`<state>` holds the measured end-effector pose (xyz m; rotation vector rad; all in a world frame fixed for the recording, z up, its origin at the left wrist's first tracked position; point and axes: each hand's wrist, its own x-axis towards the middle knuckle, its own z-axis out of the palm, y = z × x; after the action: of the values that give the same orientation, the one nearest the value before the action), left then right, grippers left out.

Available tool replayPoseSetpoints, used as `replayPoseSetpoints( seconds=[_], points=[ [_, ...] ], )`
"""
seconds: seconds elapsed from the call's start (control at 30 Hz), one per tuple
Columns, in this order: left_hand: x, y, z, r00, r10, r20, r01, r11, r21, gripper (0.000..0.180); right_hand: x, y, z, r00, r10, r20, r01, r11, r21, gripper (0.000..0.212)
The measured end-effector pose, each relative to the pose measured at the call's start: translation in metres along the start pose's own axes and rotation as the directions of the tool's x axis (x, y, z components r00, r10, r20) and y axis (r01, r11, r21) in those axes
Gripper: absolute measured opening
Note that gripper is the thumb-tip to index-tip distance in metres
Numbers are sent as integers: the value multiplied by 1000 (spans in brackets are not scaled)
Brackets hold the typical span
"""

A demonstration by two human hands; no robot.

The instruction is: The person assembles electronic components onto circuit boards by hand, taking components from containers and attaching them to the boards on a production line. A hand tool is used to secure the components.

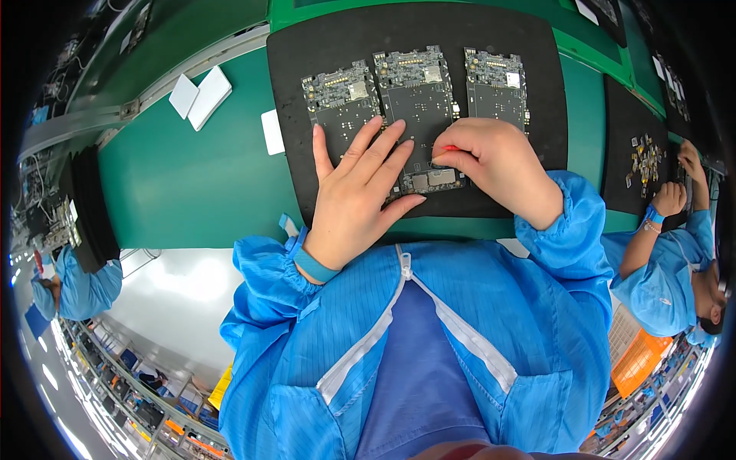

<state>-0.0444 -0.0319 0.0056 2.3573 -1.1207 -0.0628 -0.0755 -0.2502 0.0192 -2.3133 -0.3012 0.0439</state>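
Three dark circuit boards lie side by side on a black mat (529, 34): a left board (341, 107), a middle board (414, 100) and a right board (497, 88). My left hand (353, 184) is flat with fingers spread, resting over the lower part of the left board and the left side of the middle one. At the middle board's lower right, my right hand (498, 157) is closed in a pinch. A bit of red shows between its fingers, but what it belongs to is hidden. The right hand also covers part of the right board's lower end.
White cards (207, 98) lie on the green table (192, 176) at the left. A black stack (92, 207) stands at its far left edge. To the right, a co-worker's hands (675, 195) are near a pile of small parts (645, 165).
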Motion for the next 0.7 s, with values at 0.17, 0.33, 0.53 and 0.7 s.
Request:
replayPoseSetpoints(
  seconds=[0.17,0.33,0.53,0.7],
  points=[
    [1,1,0,1000,11,-21,-11,1000,9,57,-3,-10,6,998,-44,-48,37,989,-141,7],
    [1,3,1,999,-7,-37,7,1000,-1,60,-4,-14,9,997,-62,-50,45,956,-289,8],
    [1,6,2,998,-17,-67,17,1000,2,57,-5,-13,5,986,-158,53,167,934,-315,7],
    [2,4,1,998,-4,-59,4,1000,5,58,-11,-15,3,987,-161,0,156,956,-249,15]
  ],
)
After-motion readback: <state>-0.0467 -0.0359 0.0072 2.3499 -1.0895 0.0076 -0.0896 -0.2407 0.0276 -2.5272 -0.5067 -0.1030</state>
